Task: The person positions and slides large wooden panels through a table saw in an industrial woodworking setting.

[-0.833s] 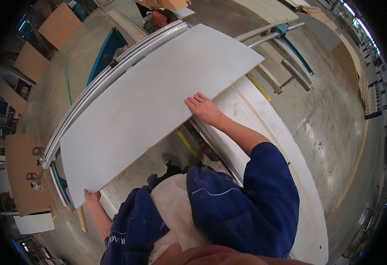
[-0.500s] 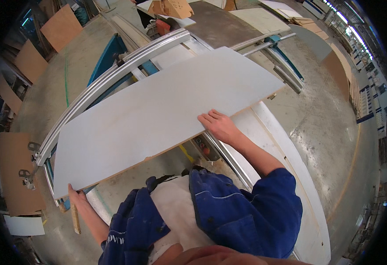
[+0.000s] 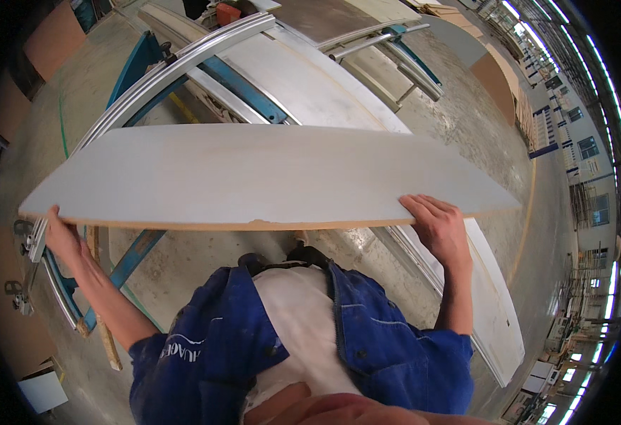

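Note:
A long white board (image 3: pixel 268 173) with a tan edge and a small chip in it lies crosswise before me, held in both hands. My left hand (image 3: pixel 68 237) grips its near left corner, thumb at the top. My right hand (image 3: pixel 436 225) is closed over the near edge toward the right, fingers on the white face. Beyond and beneath the board is a sliding table saw with an aluminium fence rail (image 3: pixel 183 57), blue frame bars (image 3: pixel 243 88) and a white table surface (image 3: pixel 324 99).
Brown boards (image 3: pixel 57 37) lean at the left. A stack of sheet panels (image 3: pixel 494 85) stands at the upper right. A metal support arm (image 3: pixel 416 78) sticks out from the saw's far side. A wooden batten (image 3: pixel 108 340) is at the lower left.
The board has turned from slanting to level across my view, with its near edge raised toward me and more foreshortened face. Both hands moved with it, and more saw shows behind it.

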Motion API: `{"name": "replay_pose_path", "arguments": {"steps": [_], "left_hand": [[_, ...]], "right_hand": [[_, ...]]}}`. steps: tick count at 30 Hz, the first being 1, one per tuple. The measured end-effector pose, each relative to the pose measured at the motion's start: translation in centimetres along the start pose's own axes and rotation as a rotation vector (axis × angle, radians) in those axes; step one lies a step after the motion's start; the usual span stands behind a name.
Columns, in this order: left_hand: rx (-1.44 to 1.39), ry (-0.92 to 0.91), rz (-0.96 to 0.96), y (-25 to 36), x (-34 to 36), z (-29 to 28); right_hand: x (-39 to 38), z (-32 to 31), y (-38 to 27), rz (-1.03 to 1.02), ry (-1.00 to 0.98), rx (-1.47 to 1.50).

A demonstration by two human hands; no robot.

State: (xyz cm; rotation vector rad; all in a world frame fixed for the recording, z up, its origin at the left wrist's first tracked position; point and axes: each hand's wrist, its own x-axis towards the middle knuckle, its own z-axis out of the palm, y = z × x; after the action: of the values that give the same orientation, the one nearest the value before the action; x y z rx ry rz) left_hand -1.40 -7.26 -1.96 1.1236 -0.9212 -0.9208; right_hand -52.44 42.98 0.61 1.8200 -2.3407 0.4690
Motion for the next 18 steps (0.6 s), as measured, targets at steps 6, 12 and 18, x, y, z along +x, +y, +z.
{"name": "replay_pose_path", "arguments": {"steps": [6,12,18], "left_hand": [[0.201,-0.297,0.059,2.2,-2.2,14.3],[0.382,-0.574,0.179,4.1,-8.1,33.0],[0.435,-0.708,0.581,1.4,-21.0,50.7]], "right_hand": [[-7.9,-5.3,0.3,0.204,0.076,-0.067],[-11.8,-10.1,5.8,0.311,0.191,-0.279],[-8.9,-12.8,16.7,0.391,0.247,-0.545]]}}
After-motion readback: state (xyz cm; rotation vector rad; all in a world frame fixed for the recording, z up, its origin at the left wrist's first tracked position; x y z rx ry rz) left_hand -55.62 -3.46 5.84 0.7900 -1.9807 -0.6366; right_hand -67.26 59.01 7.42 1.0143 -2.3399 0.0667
